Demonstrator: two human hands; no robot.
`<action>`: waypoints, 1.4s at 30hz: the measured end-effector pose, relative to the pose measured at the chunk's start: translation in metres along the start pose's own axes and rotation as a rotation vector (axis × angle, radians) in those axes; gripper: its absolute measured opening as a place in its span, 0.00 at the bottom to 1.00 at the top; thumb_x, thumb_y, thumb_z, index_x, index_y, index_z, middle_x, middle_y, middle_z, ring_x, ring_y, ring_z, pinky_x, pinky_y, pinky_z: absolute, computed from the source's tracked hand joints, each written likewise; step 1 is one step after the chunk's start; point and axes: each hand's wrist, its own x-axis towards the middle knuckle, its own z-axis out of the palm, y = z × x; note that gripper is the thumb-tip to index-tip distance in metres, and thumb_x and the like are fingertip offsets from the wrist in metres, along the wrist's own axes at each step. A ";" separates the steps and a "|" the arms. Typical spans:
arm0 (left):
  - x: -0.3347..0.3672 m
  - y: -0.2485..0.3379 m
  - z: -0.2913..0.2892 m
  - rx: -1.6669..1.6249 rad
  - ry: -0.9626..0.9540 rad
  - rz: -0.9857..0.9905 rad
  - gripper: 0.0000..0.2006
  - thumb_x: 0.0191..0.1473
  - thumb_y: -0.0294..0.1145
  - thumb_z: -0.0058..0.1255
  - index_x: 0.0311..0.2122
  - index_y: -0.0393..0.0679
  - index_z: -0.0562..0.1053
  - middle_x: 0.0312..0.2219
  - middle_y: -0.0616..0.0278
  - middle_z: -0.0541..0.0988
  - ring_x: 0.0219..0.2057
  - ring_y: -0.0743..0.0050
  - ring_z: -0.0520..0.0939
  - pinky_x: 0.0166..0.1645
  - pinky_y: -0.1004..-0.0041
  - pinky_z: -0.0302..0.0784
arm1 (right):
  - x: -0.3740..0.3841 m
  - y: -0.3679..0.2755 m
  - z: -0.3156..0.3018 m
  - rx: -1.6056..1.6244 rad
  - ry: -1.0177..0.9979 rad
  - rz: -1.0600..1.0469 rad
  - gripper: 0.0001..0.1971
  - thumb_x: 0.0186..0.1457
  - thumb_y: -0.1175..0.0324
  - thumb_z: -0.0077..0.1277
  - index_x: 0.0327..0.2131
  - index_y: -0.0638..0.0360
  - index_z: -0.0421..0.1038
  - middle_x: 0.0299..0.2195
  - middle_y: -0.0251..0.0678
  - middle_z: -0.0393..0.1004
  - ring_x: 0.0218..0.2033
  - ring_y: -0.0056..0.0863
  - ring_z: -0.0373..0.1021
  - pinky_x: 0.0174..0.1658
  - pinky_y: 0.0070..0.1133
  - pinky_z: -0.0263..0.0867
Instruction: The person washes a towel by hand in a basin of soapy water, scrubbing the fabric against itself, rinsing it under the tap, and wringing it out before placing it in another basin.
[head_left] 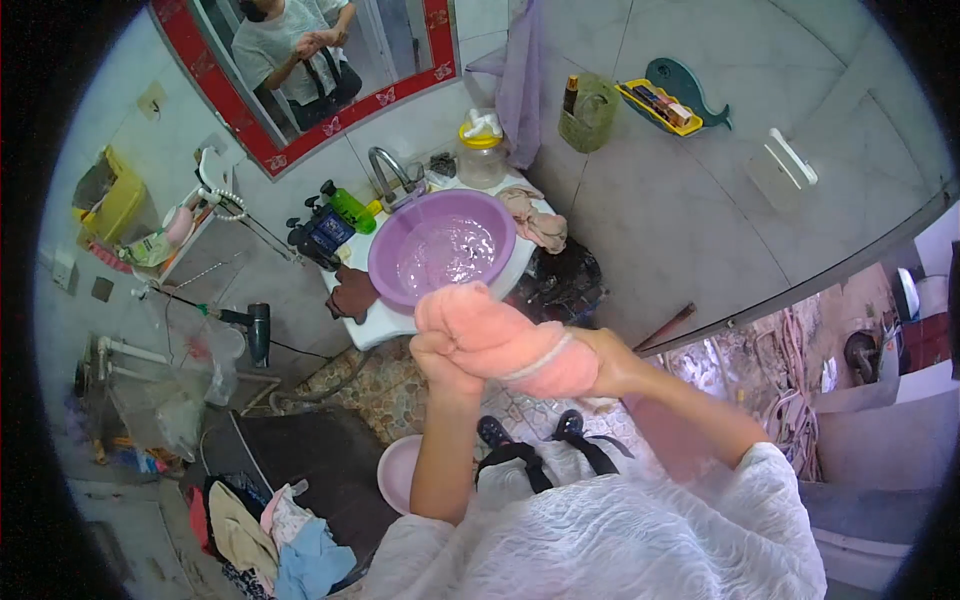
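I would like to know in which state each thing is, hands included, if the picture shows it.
Pink towel: bunched, held between both hands.
Left hand: closed on the towel.
Right hand: gripping its other end.
Purple basin: upright, water inside.
Clear jar: yellow lid on.
Lavender cloth: hanging against the wall.
Hair dryer: hanging; on or off, cannot tell.
Clothes: heaped.

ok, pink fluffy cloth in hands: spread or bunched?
Bunched, not spread: the pink fluffy cloth forms a thick, twisted roll gripped between left hand and right hand.
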 end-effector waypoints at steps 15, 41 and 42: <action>-0.002 0.018 -0.001 0.334 -0.412 0.034 0.09 0.50 0.37 0.39 0.21 0.51 0.57 0.27 0.64 0.65 0.32 0.68 0.65 0.36 0.68 0.60 | -0.010 -0.013 0.011 0.575 0.094 -0.172 0.25 0.30 0.67 0.64 0.36 0.63 0.69 0.34 0.33 0.73 0.37 0.18 0.67 0.42 0.22 0.63; -0.032 -0.041 0.039 1.169 -0.637 -0.521 0.42 0.24 0.27 0.65 0.51 0.40 0.59 0.44 0.61 0.68 0.47 0.75 0.67 0.51 0.72 0.62 | 0.021 -0.091 -0.092 -1.406 0.627 -1.481 0.07 0.44 0.64 0.44 0.27 0.53 0.64 0.26 0.30 0.67 0.27 0.24 0.66 0.36 0.21 0.64; -0.025 -0.038 0.046 1.194 -0.614 -0.377 0.43 0.23 0.26 0.64 0.52 0.40 0.58 0.44 0.60 0.68 0.47 0.74 0.67 0.51 0.72 0.62 | 0.019 -0.089 -0.092 -1.461 0.616 -1.473 0.08 0.45 0.63 0.43 0.29 0.54 0.64 0.28 0.30 0.67 0.29 0.25 0.66 0.38 0.22 0.64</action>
